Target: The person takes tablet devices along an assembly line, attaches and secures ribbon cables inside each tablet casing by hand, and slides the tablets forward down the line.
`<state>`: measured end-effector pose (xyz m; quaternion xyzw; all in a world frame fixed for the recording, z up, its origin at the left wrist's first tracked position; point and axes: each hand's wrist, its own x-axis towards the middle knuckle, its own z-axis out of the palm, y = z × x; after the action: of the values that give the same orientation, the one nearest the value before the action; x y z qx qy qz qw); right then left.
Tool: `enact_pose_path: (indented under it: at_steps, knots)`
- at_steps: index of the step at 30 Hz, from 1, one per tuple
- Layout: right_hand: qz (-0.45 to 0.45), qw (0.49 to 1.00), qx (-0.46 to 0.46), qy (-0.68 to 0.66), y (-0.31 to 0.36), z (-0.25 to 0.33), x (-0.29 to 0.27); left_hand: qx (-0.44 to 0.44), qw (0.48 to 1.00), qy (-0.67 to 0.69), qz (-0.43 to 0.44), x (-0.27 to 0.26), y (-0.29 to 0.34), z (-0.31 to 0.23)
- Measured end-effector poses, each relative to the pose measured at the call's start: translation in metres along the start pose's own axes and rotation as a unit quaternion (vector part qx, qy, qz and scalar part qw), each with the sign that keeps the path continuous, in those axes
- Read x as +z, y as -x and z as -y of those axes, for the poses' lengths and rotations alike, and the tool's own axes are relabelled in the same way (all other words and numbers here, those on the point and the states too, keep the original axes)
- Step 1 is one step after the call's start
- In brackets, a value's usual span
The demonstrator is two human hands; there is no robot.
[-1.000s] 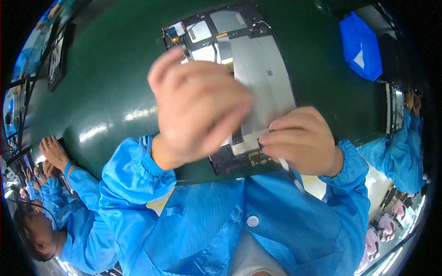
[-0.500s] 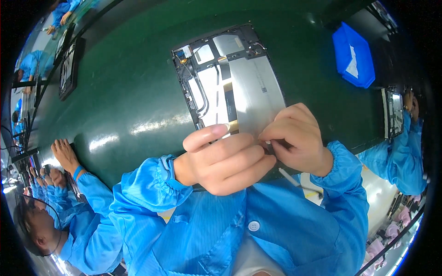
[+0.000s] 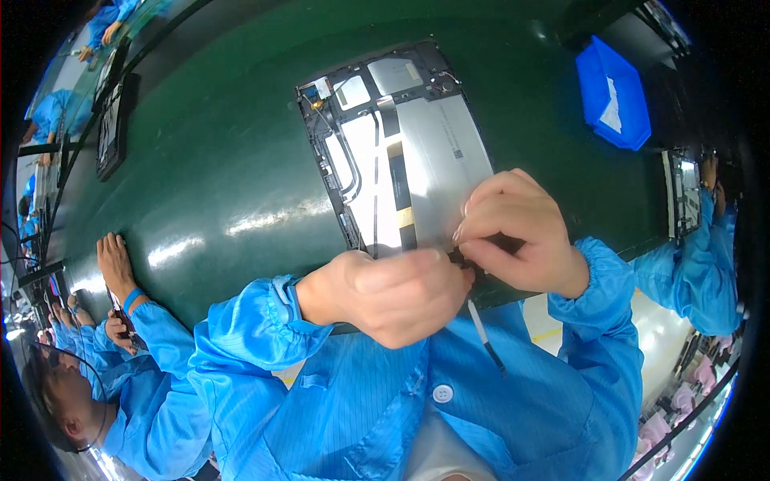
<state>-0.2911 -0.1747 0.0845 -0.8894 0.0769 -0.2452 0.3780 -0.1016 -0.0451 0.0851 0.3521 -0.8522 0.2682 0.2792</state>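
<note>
An opened tablet-like device with bare silver panels, dark ribbon strips and a black frame lies on the green table, its near edge hidden by my hands. My left hand is closed over that edge, its fingers curled inward and slightly blurred. From beneath its fingertips hangs a thin white strip with a dark end, dangling past the table's edge in front of my blue jacket. My right hand meets the left fingertips at the device's near right corner, thumb and forefinger pinched together. What they pinch is too small to make out.
A blue plastic bin with a white piece inside stands at the back right. Another opened device lies at the right edge near a co-worker's arm. At left, a co-worker's hand rests on the table; a dark device lies beyond.
My left forefinger has come down from the device, and that hand is more closed. The strip has swung from slanting rightward to hanging more steeply. My right hand has risen slightly.
</note>
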Motion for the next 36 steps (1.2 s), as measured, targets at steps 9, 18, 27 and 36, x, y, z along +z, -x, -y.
enact_pose_path:
  at_steps: [9,18,27,36]
  knots:
    - [-0.326,0.940,0.101,-0.001,0.003,-0.031,-0.054,-0.301,0.941,0.155,-0.023,0.002,-0.006,0.000]
    - [-0.256,0.800,0.144,0.523,0.045,-0.054,-0.126,-0.422,0.876,0.228,0.044,0.027,-0.009,0.021]
    - [-0.044,0.958,0.026,0.283,0.042,0.034,0.016,-0.417,0.880,0.222,0.049,0.035,-0.006,0.022]
    - [-0.066,0.947,0.043,0.310,0.038,0.035,0.029,-0.415,0.881,0.223,0.052,0.033,-0.001,0.022]
